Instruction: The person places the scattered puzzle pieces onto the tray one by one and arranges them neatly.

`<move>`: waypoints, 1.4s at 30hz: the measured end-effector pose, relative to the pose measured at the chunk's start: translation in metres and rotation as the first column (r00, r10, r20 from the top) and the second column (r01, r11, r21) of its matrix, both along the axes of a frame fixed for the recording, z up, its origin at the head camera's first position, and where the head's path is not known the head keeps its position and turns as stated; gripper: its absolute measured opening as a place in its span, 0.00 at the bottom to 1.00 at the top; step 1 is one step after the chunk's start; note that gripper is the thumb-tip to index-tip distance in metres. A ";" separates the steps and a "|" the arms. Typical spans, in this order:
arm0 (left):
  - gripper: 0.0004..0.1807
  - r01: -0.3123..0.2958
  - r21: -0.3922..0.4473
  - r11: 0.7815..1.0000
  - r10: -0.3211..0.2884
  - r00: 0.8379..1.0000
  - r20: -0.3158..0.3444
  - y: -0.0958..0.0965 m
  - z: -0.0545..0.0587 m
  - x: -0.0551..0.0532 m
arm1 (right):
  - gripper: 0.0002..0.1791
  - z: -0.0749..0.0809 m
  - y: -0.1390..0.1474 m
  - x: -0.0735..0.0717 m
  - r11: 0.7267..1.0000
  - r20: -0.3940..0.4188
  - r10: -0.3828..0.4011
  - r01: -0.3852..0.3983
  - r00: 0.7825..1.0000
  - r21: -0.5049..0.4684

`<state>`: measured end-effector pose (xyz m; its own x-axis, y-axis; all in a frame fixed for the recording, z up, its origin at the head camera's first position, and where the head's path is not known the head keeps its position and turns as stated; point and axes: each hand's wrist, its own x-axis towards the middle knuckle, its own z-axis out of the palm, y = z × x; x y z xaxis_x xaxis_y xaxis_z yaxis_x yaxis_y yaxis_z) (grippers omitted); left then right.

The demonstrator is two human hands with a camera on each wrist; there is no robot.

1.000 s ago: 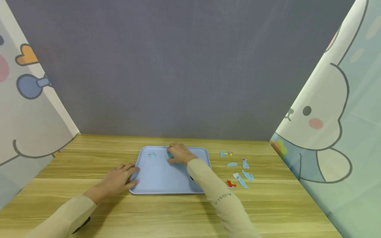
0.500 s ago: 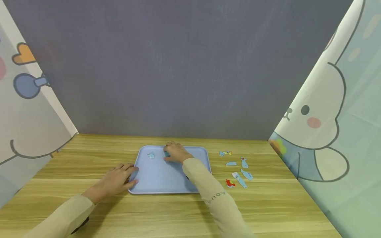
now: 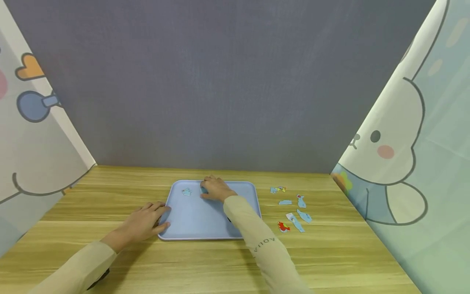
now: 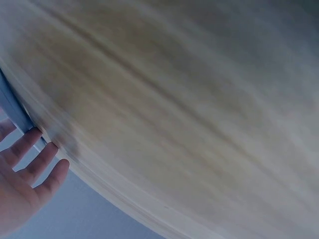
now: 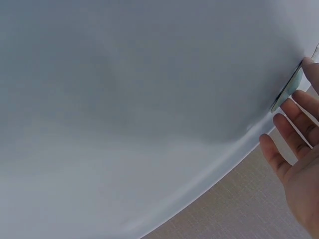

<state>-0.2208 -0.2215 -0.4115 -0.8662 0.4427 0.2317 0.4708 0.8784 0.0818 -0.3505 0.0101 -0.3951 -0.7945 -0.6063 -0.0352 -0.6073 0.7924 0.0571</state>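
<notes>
A light-blue tray [image 3: 200, 220] lies on the wooden table. My right hand [image 3: 216, 189] is over its back middle, pinching a flat light-blue puzzle piece [image 5: 290, 90] between thumb and fingers. In the right wrist view the piece is tilted, its lower edge close to the tray floor; in the head view the hand covers most of it. Another small piece [image 3: 187, 191] with a light-blue print lies in the tray's back left part. My left hand [image 3: 143, 222] rests at the tray's left edge, fingers extended and fingertips at the rim.
Right of the tray, several flat cut-out pieces lie loose on the table, among them a red one [image 3: 283, 226], a long blue and white one [image 3: 295, 222] and a blue and yellow one [image 3: 278, 190]. A grey panel [image 3: 220, 90] stands behind the table.
My right hand has shifted slightly left across the tray with the puzzle piece, then nearly stopped. The left hand stays at the tray's edge. The head view has turned a little.
</notes>
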 end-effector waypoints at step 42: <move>0.27 0.007 0.012 1.000 -0.007 1.000 -0.003 -0.003 -0.001 -0.002 | 0.21 0.002 0.027 0.004 0.996 -0.038 0.085 -0.085 0.996 -0.019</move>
